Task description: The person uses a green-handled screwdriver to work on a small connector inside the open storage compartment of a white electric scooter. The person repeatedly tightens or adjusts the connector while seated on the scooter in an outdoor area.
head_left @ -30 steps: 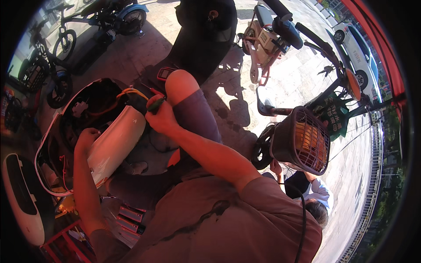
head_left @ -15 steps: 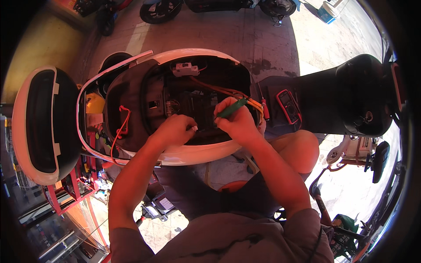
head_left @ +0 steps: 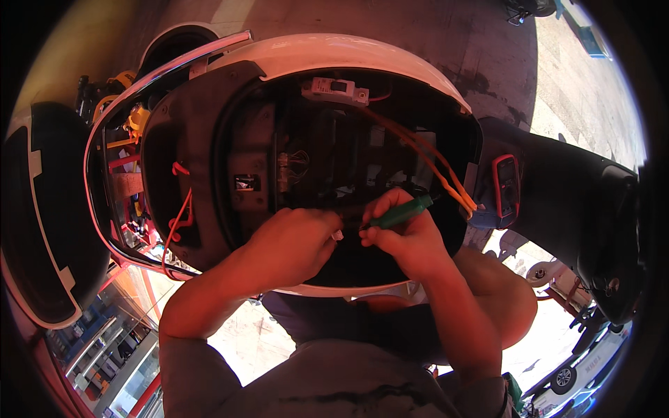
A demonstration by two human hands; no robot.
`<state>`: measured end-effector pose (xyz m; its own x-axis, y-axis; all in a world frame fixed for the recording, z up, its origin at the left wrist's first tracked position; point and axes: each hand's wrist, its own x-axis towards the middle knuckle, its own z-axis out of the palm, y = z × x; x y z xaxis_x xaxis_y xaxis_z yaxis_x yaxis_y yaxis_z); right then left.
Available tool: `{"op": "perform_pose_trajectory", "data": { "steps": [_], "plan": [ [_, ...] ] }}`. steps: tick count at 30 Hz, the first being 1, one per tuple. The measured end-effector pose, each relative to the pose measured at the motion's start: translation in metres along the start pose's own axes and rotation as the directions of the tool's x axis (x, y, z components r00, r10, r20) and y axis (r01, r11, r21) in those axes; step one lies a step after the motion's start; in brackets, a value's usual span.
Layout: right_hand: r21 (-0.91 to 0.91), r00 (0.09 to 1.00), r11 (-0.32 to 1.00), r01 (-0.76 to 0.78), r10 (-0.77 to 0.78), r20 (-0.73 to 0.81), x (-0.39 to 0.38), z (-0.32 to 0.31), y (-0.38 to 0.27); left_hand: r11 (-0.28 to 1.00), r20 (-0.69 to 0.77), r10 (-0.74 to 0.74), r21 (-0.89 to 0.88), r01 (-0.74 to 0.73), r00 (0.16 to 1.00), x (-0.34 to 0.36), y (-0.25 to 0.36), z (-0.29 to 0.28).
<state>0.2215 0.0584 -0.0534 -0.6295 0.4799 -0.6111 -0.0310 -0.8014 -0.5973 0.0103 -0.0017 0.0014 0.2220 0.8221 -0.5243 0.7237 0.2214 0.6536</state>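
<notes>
Above the open under-seat bay (head_left: 327, 258) of a scooter, both my hands work close together. My left hand (head_left: 296, 240) pinches a small whitish piece (head_left: 338, 235), perhaps a connector; its exact kind is too small to tell. A little to the right, my right hand (head_left: 408, 233) is closed around a green-handled tool (head_left: 404, 212), slim like a screwdriver, its narrow end toward the left hand. The two hands are apart. At the bay's far side sits a white circuit breaker (head_left: 336, 91). Orange cables (head_left: 435, 164) run from near it to the bay's right end.
A red-edged multimeter (head_left: 506, 184) lies on the scooter's floorboard to the right. Red wire (head_left: 180, 216) loops at the left of the bay. The scooter's pale body rim (head_left: 348, 49) surrounds the opening. Further left is a black, cream-edged seat or case part (head_left: 42, 223).
The view has moved closer to the bay and shifted, so the scooter appears larger. Both hands keep their grips, the green-handled tool still in the right and the whitish piece in the left.
</notes>
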Motion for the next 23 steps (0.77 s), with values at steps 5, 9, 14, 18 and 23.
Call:
{"op": "perform_pose_trajectory", "data": {
  "steps": [5, 9, 14, 18, 23],
  "plan": [
    [-0.055, 1.0, 0.998, 0.007, -0.006, 0.025, 0.003, -0.004, 0.004, 1.0, 0.015, 0.009, -0.007, -0.009, 1.0, -0.003, -0.004, 0.0],
    [0.045, 0.999, 0.999, 0.029, -0.031, 0.042, 0.0, 0.0, 0.008, 1.0, 0.029, -0.003, -0.02, 0.003, 1.0, -0.004, -0.004, 0.0],
    [0.109, 0.994, 0.989, 0.096, -0.1, 0.033, 0.0, 0.003, 0.011, 1.0, 0.012, 0.018, -0.001, -0.018, 1.0, -0.001, -0.004, 0.001],
    [0.068, 0.998, 0.996, 0.056, -0.055, -0.008, -0.001, 0.001, 0.01, 0.999, -0.029, 0.042, -0.01, -0.042, 0.999, 0.0, -0.005, 0.003],
    [0.117, 0.998, 0.991, 0.059, -0.063, 0.028, -0.001, -0.002, 0.014, 1.0, -0.003, 0.023, -0.009, -0.023, 1.0, 0.001, -0.004, 0.002]
  ]
}}
